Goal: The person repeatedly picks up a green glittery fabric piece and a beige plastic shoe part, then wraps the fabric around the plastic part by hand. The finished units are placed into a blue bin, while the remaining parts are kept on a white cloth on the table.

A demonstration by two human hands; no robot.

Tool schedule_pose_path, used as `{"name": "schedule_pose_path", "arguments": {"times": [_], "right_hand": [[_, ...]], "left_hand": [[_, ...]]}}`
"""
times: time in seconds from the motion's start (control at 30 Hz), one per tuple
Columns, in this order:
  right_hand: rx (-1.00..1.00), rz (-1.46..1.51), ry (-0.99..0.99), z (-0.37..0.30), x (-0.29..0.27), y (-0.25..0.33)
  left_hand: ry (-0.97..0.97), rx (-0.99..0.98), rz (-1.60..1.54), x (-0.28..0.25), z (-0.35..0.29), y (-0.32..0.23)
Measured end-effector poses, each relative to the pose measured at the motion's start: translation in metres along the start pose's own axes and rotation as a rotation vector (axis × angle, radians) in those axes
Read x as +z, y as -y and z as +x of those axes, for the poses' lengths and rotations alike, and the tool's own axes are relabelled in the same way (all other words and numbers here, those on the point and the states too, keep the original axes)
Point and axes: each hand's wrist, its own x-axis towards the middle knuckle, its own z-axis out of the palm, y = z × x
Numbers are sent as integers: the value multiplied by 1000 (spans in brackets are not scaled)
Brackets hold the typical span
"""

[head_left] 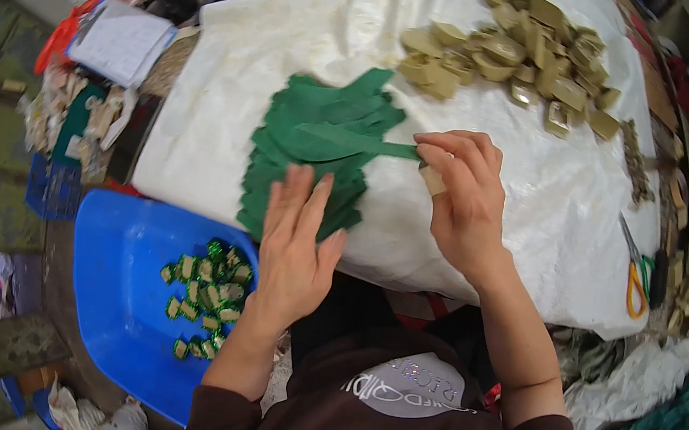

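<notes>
Dozens of bare tan blocks (517,53) wait far right on the white-sheeted worktop (547,203); some green-wrapped ones (205,296) fill the blue tub (114,286). Left hand (295,248) flat on green paper sheets (320,143), right hand (461,198) pinching a block (432,180) and a sheet.

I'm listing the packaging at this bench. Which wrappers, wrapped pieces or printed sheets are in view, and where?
Green wrapper sheets: fanned stack mid-table under the left hand.
Single green strip: pinched with a tan block by the right hand.
Green-wrapped pieces: small shiny rectangles in the blue tub, lower left.
Unwrapped tan blocks: heap, far right.
White printed sheet: left edge.
</notes>
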Motion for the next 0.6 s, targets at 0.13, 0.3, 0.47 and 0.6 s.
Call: {"name": "schedule_pose_path", "arguments": {"times": [0.13, 0.3, 0.47, 0.6], "right_hand": [[-143, -107, -13, -13, -29, 9], [-113, 31, 99, -32, -53, -25], [325, -264, -16, -31, -93, -136], [208, -415, 128, -22, -90, -179]], "left_hand": [[71, 28, -803, 13, 3, -25], [127, -517, -1726, 48, 18, -59], [136, -217, -1533, 72, 32, -75], [179, 23, -1154, 94, 37, -85]]}}
